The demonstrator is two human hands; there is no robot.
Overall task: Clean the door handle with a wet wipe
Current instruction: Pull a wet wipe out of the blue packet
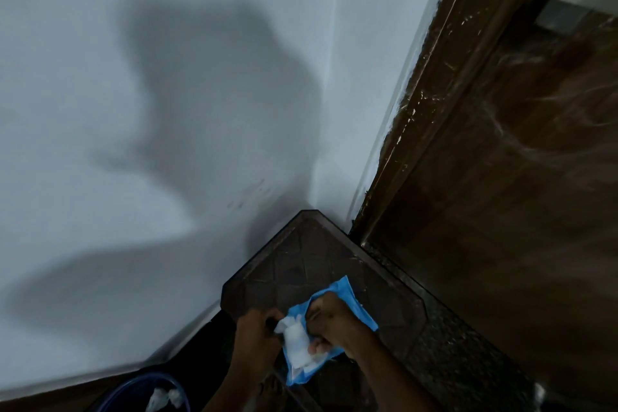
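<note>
Presently the wet wipe (294, 333) sits white and crumpled at the mouth of a blue wipe packet (329, 328), low in the centre of view. My left hand (255, 333) pinches the wipe between its fingertips at the packet's left edge. My right hand (331, 321) is clamped round the packet, thumb on the near face and fingers over the far side. Both hands are held over a dark brown stool top (321, 261) with a grooved pattern, set in the corner against a pale wall (100, 77). Just right of it stands a dark wooden door (501, 211), its frame flecked with pale paint; I cannot make out the handle. A blue bucket (147, 393) holding white scraps sits on the floor at lower left.
</note>
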